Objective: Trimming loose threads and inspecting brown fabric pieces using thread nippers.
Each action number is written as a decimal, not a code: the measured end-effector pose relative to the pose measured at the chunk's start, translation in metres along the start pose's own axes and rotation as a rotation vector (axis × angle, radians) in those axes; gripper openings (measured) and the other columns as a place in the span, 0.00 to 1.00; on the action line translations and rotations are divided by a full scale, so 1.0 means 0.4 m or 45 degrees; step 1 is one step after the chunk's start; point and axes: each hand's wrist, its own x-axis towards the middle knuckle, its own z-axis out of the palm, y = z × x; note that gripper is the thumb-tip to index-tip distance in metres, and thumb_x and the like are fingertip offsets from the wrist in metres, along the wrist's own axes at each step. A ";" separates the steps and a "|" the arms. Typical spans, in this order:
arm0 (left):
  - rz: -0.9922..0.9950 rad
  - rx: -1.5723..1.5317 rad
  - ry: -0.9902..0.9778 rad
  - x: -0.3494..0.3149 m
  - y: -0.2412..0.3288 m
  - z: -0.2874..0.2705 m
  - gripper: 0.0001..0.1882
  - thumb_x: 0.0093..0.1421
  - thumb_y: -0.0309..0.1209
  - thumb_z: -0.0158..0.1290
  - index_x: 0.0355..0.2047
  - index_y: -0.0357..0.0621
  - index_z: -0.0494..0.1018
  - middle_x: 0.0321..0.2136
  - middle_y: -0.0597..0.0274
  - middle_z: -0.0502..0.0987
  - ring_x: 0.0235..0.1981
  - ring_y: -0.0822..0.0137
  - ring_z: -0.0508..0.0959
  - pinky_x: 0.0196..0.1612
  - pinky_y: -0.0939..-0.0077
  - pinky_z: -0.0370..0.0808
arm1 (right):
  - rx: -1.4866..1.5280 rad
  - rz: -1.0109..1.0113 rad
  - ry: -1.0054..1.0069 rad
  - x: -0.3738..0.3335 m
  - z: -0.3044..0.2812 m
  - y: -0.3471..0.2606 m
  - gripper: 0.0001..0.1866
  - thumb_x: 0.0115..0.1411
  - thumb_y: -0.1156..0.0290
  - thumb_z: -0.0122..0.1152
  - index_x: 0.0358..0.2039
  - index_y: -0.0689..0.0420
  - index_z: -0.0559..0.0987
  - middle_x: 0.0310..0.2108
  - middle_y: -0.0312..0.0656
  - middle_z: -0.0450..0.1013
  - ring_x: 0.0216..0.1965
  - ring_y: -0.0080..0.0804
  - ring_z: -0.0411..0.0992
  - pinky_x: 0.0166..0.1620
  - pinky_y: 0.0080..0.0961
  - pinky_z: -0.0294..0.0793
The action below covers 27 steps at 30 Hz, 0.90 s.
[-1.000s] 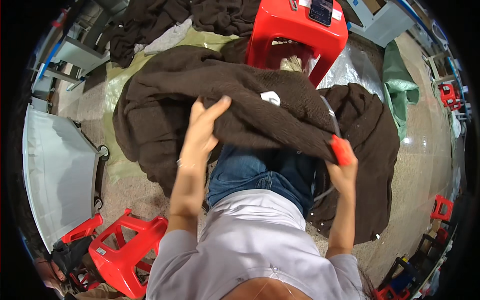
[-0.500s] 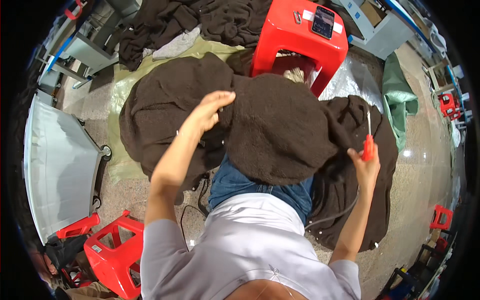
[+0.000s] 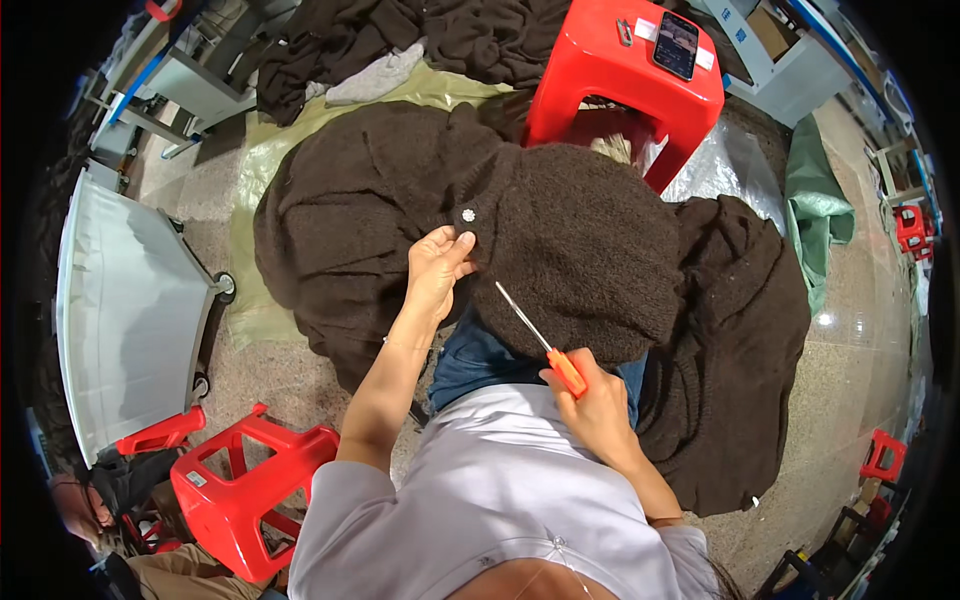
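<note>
Across my lap lies a dark brown knitted garment. My left hand pinches its edge between thumb and fingers, just below a small white flower-shaped button. My right hand is closed around the orange-red handle of a screwdriver. Its thin metal shaft slants up and left over the garment, the tip close to my left hand. Whether the tip touches the cloth I cannot tell.
Brown garments lie in heaps to the left and right. Ahead stands a red stool bearing a phone and a small metal clipper. Another red stool and a wheeled white cart are at left.
My right hand has swung the screwdriver inward from the far right, toward my left hand. My left hand has moved down the garment's edge, and the white button now shows above it.
</note>
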 end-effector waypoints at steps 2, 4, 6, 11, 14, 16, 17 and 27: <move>0.032 0.041 0.052 -0.002 -0.001 -0.003 0.06 0.63 0.29 0.56 0.37 0.39 0.75 0.33 0.64 0.80 0.31 0.74 0.78 0.36 0.82 0.76 | -0.037 0.036 0.051 0.015 0.014 -0.014 0.12 0.56 0.70 0.67 0.33 0.59 0.72 0.20 0.53 0.74 0.23 0.54 0.75 0.25 0.38 0.72; 0.023 0.099 -0.016 0.002 -0.006 -0.016 0.09 0.65 0.31 0.54 0.41 0.38 0.73 0.38 0.61 0.79 0.38 0.71 0.78 0.43 0.77 0.75 | -0.044 0.014 0.108 0.026 0.018 -0.014 0.12 0.57 0.68 0.67 0.32 0.59 0.72 0.18 0.52 0.73 0.21 0.54 0.74 0.23 0.38 0.70; 0.006 0.001 0.015 -0.012 0.014 0.017 0.11 0.66 0.32 0.53 0.44 0.37 0.72 0.42 0.60 0.78 0.43 0.71 0.77 0.47 0.75 0.74 | -0.007 0.026 0.173 0.029 0.020 -0.010 0.12 0.57 0.67 0.67 0.32 0.58 0.72 0.19 0.51 0.73 0.22 0.54 0.74 0.23 0.37 0.70; 0.031 -0.072 -0.165 0.000 -0.025 -0.004 0.18 0.68 0.36 0.50 0.51 0.34 0.68 0.50 0.56 0.75 0.50 0.69 0.75 0.54 0.71 0.71 | -0.020 0.029 0.164 0.019 0.021 -0.002 0.12 0.57 0.69 0.67 0.34 0.59 0.73 0.20 0.51 0.74 0.23 0.54 0.75 0.24 0.36 0.71; -0.182 -0.200 -0.175 -0.029 -0.013 -0.022 0.18 0.68 0.36 0.51 0.49 0.32 0.70 0.45 0.58 0.78 0.45 0.69 0.78 0.49 0.74 0.75 | 0.000 0.049 0.089 0.008 0.010 -0.006 0.11 0.56 0.69 0.67 0.34 0.59 0.73 0.21 0.51 0.74 0.24 0.54 0.75 0.25 0.37 0.71; -0.178 -0.285 -0.158 -0.033 -0.016 -0.044 0.15 0.67 0.34 0.52 0.45 0.33 0.73 0.40 0.59 0.80 0.38 0.71 0.80 0.42 0.76 0.78 | -0.051 0.036 -0.111 -0.001 -0.001 -0.019 0.11 0.56 0.69 0.67 0.34 0.58 0.73 0.21 0.52 0.74 0.24 0.54 0.76 0.25 0.38 0.72; -0.092 -0.224 -0.091 -0.041 -0.006 -0.038 0.14 0.67 0.33 0.52 0.44 0.33 0.74 0.39 0.59 0.80 0.36 0.71 0.81 0.40 0.77 0.79 | -0.080 0.009 -0.126 -0.005 0.004 -0.018 0.12 0.56 0.69 0.67 0.34 0.58 0.73 0.21 0.52 0.74 0.24 0.53 0.76 0.25 0.37 0.72; 0.021 -0.001 0.062 -0.059 -0.010 -0.046 0.09 0.63 0.30 0.56 0.41 0.41 0.75 0.36 0.61 0.81 0.37 0.70 0.80 0.43 0.74 0.79 | 0.002 0.000 0.114 0.001 0.016 -0.010 0.12 0.56 0.71 0.67 0.36 0.60 0.73 0.26 0.51 0.75 0.26 0.51 0.76 0.28 0.33 0.73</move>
